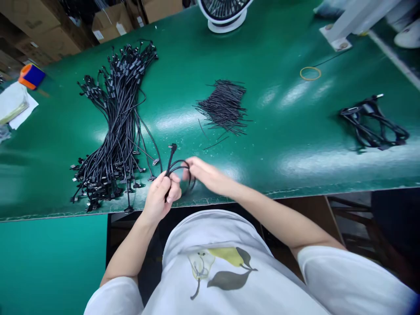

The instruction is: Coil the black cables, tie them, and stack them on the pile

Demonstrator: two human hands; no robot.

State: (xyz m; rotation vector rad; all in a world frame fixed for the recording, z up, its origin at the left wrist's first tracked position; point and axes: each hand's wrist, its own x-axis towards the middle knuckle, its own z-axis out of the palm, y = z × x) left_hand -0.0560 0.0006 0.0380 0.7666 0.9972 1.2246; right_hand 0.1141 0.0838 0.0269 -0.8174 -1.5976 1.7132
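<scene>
A black cable [171, 154] with an angled plug at its upper end is pinched in my left hand [163, 192], close to the front edge of the green table. Its loops curve to the right, where my right hand [206, 174] closes its fingers on them; the fingertips there are a little blurred. Left of my hands lies a big pile of similar black cables [120, 113], their plugs spread at both ends. Beyond my right hand is a heap of short thin black ties [226, 105], a few lying loose beside it.
Coiled black cables [374, 122] lie at the right, with a yellow rubber band [310, 73] farther back. A white fan [226, 17] stands at the far edge, near a white metal bracket [341, 37]. Cardboard boxes [111, 22], an orange-and-blue object [32, 76] and white paper [19, 103] are at the left.
</scene>
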